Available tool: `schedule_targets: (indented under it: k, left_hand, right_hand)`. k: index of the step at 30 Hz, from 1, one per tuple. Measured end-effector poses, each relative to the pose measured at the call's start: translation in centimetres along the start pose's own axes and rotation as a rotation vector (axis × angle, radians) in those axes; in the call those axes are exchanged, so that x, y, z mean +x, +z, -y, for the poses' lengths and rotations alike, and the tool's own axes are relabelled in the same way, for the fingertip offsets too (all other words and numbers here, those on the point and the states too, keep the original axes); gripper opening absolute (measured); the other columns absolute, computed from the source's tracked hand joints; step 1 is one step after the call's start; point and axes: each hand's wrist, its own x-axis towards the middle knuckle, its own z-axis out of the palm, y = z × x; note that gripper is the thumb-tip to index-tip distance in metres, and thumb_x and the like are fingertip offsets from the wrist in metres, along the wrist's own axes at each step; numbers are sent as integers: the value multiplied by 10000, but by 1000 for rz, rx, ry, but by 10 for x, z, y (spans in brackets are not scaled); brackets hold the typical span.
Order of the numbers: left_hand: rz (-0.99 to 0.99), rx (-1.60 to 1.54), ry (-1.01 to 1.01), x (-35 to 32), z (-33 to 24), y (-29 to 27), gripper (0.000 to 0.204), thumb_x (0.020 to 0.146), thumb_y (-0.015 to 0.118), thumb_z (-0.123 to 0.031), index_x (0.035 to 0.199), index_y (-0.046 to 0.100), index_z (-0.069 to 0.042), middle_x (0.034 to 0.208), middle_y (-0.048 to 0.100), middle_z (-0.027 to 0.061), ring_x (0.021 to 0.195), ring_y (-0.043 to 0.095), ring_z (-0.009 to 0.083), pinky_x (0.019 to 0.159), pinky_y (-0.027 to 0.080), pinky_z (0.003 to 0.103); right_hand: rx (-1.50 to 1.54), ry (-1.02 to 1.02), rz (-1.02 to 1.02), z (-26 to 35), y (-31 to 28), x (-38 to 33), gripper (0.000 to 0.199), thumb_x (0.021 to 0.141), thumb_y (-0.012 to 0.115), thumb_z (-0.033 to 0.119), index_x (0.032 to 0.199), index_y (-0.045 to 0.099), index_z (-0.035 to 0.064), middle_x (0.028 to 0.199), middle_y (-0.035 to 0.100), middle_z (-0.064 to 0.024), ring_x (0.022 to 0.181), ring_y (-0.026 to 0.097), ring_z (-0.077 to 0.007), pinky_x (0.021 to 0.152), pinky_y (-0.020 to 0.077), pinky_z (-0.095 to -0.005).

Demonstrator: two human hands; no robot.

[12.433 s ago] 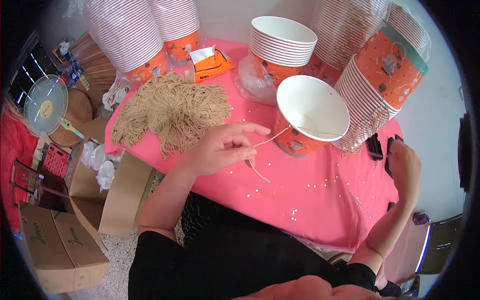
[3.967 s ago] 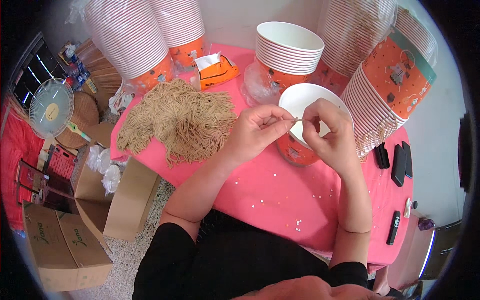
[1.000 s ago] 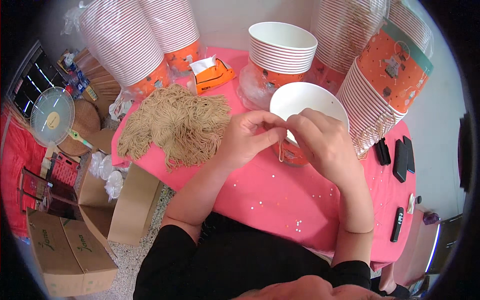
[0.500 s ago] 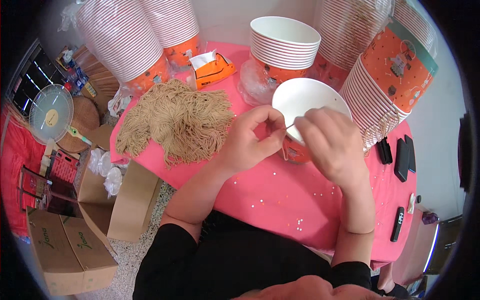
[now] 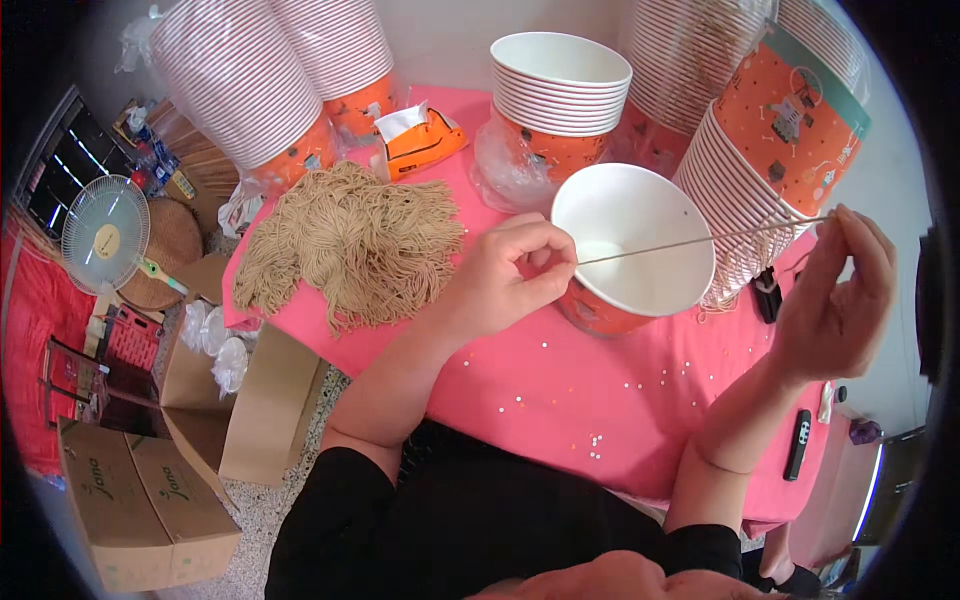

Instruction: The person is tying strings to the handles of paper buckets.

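A thin tan cord (image 5: 690, 241) is stretched taut between my two hands, across the mouth of a paper bucket (image 5: 640, 290) that is white inside and orange outside. My left hand (image 5: 520, 270) pinches one end at the bucket's left rim. Out to the right and a little higher, my right hand (image 5: 845, 290) pinches the other end between thumb and fingertips. The bucket leans slightly, with its opening toward me. To the left of it lies a heaped bundle of tan cords (image 5: 350, 245).
Nested buckets (image 5: 562, 90) stand behind, with tall wrapped stacks (image 5: 235, 85) at the back left. A leaning stack with cords (image 5: 760, 150) is at the right. An orange tissue pack (image 5: 425, 145) lies at the back. Small white dots are scattered over the pink tablecloth (image 5: 560, 440).
My right hand has swung far right from the bucket's mouth, drawing the cord out straight. My left hand has stayed nearly in place. The bucket has shifted slightly right and down.
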Motion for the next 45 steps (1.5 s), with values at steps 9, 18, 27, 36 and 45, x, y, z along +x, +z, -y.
schedule_targets:
  k: [9,18,27,36,45]
  left_hand:
    - [-258,199,323,0,-20,-6,218,754,617,38,954,644,-45,851,616,47,731,562,129,673,458,259]
    - [113,425,375,-23,-29,42,503,789,692,-101,1266,544,-40,1269,517,159,1092,577,297,834,511,383]
    - [-108,554,70,1,-19,-17,272,833,675,-109,1080,640,-2,1146,578,143,1051,590,315,921,462,388]
    - [114,-714,-196,-17,-61,22,538,943,603,-168,1393,367,7,1121,599,99,831,613,127,711,513,279]
    - [108,-641,-396,-35,-41,16,231,992,527,-189,1068,628,4,841,677,71,599,583,71,514,425,197]
  right_hand:
    - [124,156,106,4,10,-1,155,798,643,-137,909,622,-32,828,632,-83,671,562,-120,595,461,-215]
    - [529,589,228,27,0,-2,163,849,601,-105,997,589,-38,848,631,-54,725,608,-96,640,478,-203]
    - [1355,965,513,31,10,-4,199,917,569,-19,1112,526,-32,813,641,-89,650,618,-117,588,496,-218]
    - [1568,982,536,36,37,-22,245,928,537,-9,1168,491,-30,954,658,-151,817,679,-204,749,562,-308]
    - [1436,1009,264,6,44,-26,144,946,513,4,1078,548,-42,903,671,-136,796,695,-210,724,589,-320]
